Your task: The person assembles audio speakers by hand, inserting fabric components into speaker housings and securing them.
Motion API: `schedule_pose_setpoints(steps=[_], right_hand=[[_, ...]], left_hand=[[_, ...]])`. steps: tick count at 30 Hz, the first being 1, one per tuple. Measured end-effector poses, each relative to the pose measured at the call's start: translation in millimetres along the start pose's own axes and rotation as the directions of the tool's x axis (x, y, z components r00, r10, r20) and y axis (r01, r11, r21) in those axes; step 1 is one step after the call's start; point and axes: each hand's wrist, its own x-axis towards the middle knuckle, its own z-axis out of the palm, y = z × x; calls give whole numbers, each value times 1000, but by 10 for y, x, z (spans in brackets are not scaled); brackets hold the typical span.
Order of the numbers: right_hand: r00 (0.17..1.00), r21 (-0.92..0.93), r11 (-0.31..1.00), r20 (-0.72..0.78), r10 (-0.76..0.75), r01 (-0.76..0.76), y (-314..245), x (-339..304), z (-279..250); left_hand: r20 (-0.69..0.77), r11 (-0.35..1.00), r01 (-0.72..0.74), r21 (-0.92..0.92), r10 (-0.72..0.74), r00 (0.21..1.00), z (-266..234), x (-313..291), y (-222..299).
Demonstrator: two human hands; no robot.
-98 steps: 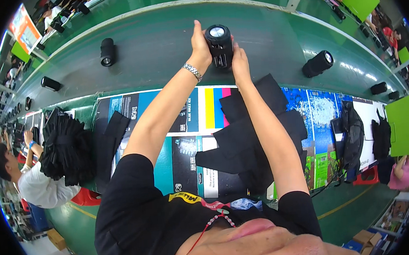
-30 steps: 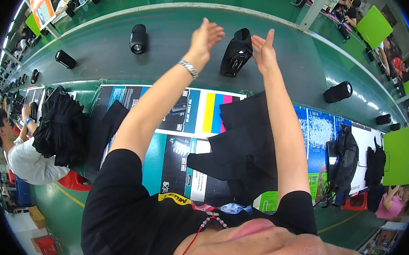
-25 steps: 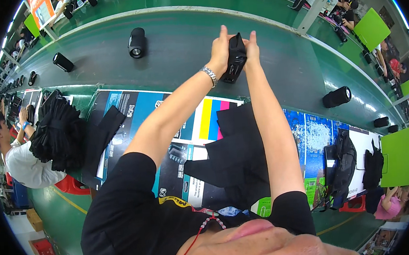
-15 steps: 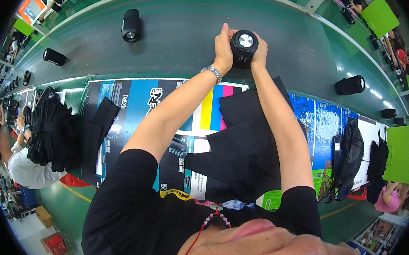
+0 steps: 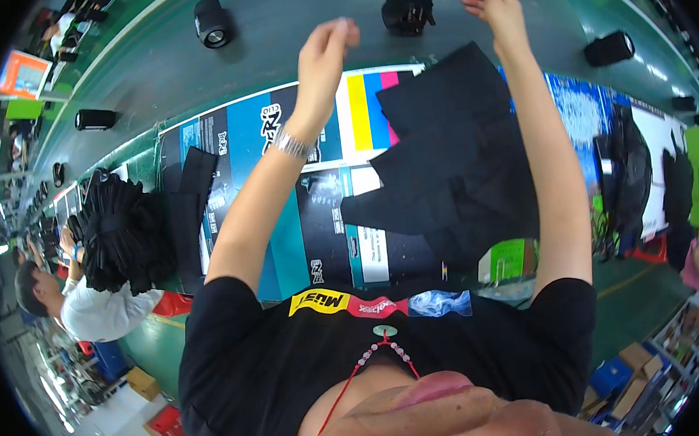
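A black cylinder-shaped device (image 5: pixel 407 2) with a round pale top stands on the grey conveyor belt (image 5: pixel 286 12). My left hand (image 5: pixel 326 53) hovers to its left, fingers loosely curled, holding nothing. My right hand (image 5: pixel 492 1) is just to its right, fingers apart, also empty. Neither hand touches the device. A metal watch band (image 5: pixel 289 144) circles my left wrist. Below my arms a pile of black fabric pieces (image 5: pixel 451 162) lies on a table covered with printed sheets (image 5: pixel 317 212).
More black cylinders stand on the belt, one (image 5: pixel 211 22) to the left, one (image 5: pixel 607 48) to the right, another (image 5: pixel 94 119) far left. A heap of black fabric (image 5: pixel 120 234) lies at the table's left, beside a seated person in white (image 5: pixel 88 309). Cardboard boxes (image 5: pixel 639 360) sit at lower right.
Both hands held the black cylinder half a second ago; now it stands on the belt and my hands have let go and drawn apart.
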Motion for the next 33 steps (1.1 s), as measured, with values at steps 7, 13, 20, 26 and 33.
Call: schedule_pose_setpoints(steps=[7,13,20,26,33], right_hand=[[985,-49,999,172,-12,21,-605,-1422,-77],[904,106,946,347,252,-305,-609,-2302,61],[612,-53,787,598,517,-614,-519,-2717,261],[880,491,742,375,293,-456,-375,-2593,671],[974,399,894,173,147,-205,-271,-2476,887]], left_hand=[[333,847,-237,475,77,940,41,-1372,170],[236,992,17,128,-47,971,23,-1457,61],[99,675,362,-643,-396,913,-302,-1379,292],[85,726,367,-582,-395,915,-299,-1482,388],[-15,988,110,112,-108,994,-298,-1599,149]])
